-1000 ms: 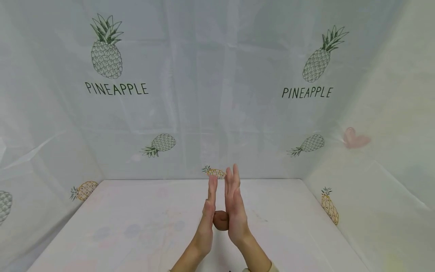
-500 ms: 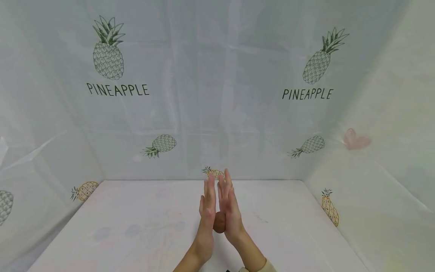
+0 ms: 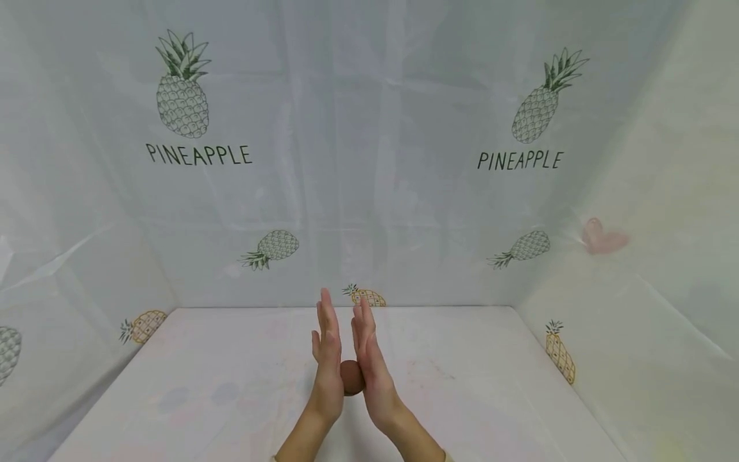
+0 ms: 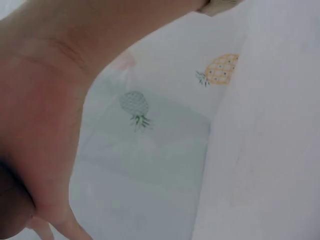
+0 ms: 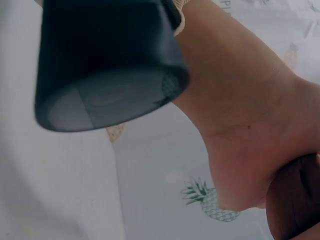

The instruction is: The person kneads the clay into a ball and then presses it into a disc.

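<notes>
Down at the near edge of the table, two bare forearms come up out of cream sleeves point(image 4: 217, 6). By one of them, the right wrist view catches a dark casing point(image 5: 100, 65) with a shiny face, filling much of the upper left. Just past the wrists, the left hand point(image 3: 328, 367) and right hand point(image 3: 373, 371) face each other palm to palm, fingers straight and pointing up – nothing's clenched, no curling round anything on either side. One digit of the left hand pokes out a bit from the rest.

Between the lower palms sits a brown ball point(image 3: 351, 377), touching both and pressed flat-handed from each side. It looks pretty round from the head view, though the right wrist view shows a dark crease in it.

Around and behind that is the white tabletop point(image 3: 491, 385) with faded bluish and pinkish blotches. Farther back hangs a pale sheet point(image 3: 369, 160) – green pineapple prints point(image 3: 182, 106), PINEAPPLE lettering point(image 3: 199, 154), and a yellow-orange pineapple point(image 3: 369, 297) low down just beyond the fingertips. Off on the right side panel there's a pink heart point(image 3: 603, 237).
</notes>
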Motion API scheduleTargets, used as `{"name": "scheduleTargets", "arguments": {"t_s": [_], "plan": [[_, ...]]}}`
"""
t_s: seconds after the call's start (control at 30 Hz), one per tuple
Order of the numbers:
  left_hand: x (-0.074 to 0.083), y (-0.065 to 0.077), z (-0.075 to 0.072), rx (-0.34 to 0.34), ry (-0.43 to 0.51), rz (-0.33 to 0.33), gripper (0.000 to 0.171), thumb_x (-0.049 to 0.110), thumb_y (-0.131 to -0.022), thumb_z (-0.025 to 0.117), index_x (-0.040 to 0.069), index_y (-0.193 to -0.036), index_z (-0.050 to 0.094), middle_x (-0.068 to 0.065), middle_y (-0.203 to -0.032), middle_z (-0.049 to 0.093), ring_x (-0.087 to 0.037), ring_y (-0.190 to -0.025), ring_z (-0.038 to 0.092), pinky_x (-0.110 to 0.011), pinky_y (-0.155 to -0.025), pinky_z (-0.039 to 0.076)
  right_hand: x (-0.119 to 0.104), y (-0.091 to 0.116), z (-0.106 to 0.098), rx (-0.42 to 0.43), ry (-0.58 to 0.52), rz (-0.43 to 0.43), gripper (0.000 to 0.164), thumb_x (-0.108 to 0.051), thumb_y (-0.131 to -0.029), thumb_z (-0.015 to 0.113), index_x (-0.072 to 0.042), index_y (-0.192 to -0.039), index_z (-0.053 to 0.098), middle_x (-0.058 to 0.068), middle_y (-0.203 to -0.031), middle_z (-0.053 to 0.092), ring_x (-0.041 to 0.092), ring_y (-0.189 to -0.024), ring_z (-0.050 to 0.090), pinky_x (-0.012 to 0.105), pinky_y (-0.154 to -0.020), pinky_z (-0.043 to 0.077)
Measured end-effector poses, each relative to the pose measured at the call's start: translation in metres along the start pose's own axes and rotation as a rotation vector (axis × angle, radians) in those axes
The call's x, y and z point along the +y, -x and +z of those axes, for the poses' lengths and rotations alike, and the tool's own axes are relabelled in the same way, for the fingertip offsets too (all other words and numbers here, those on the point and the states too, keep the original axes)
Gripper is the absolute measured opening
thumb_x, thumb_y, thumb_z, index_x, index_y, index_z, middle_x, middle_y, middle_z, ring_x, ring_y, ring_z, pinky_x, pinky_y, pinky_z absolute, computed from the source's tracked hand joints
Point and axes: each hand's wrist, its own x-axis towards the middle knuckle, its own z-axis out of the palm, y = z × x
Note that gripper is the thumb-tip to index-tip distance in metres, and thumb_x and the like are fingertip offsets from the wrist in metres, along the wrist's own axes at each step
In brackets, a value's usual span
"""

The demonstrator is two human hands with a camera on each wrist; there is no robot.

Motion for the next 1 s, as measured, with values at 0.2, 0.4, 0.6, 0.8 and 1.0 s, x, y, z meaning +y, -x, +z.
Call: {"name": "scheduleTargets", "arguments": {"t_s": [0.2,0.4,0.6,0.8,1.0], "plan": [[-0.004,0.002,0.006,-0.019,-0.044,-0.044,0.061,0.048,-0.112,0.014,0.041,-0.169,-0.009,0.014,-0.176,-0.015,-0.014,-0.161,-0.023,-0.061,-0.118,-0.026,-0.008,0.002,-0.005,0.046,0.06,-0.055,0.057,-0.04,-0.113,0.0,-0.04,-0.169,-0.013,-0.011,-0.177,-0.014,0.026,-0.164,-0.016,0.071,-0.121,-0.018],[-0.011,0.007,0.016,-0.116,-0.01,-0.031,0.059,0.04,-0.114,0.01,0.037,-0.169,-0.011,0.015,-0.176,-0.015,-0.016,-0.162,-0.022,-0.066,-0.117,-0.026,-0.017,0.002,-0.018,0.092,0.052,-0.098,0.058,-0.041,-0.113,0.0,-0.038,-0.17,-0.012,-0.007,-0.178,-0.009,0.025,-0.164,-0.014,0.069,-0.121,-0.018],[-0.008,0.015,0.022,-0.212,0.036,0.019,0.058,0.03,-0.115,0.007,0.036,-0.169,-0.012,0.015,-0.176,-0.016,-0.014,-0.162,-0.02,-0.067,-0.117,-0.026,-0.017,-0.002,-0.03,0.118,0.029,-0.118,0.059,-0.042,-0.113,0.003,-0.037,-0.17,-0.013,-0.002,-0.178,-0.013,0.03,-0.163,-0.015,0.07,-0.121,-0.02],[0.001,0.017,0.022,-0.237,0.043,0.111,0.06,0.029,-0.114,0.008,0.033,-0.17,-0.011,0.013,-0.177,-0.018,-0.007,-0.163,-0.006,-0.065,-0.117,-0.025,-0.006,-0.005,-0.031,0.09,-0.048,-0.093,0.059,-0.043,-0.113,0.004,-0.038,-0.169,-0.016,-0.002,-0.177,-0.016,0.029,-0.163,-0.02,0.069,-0.122,-0.019],[0.01,0.013,0.015,-0.176,-0.028,0.166,0.061,0.036,-0.113,0.009,0.028,-0.171,-0.012,0.009,-0.178,-0.017,-0.017,-0.164,-0.016,-0.061,-0.117,-0.024,0.004,-0.004,-0.02,-0.01,-0.059,-0.034,0.057,-0.043,-0.113,0.0,-0.044,-0.168,-0.015,-0.002,-0.177,-0.017,0.028,-0.163,-0.017,0.065,-0.126,-0.014]]}}
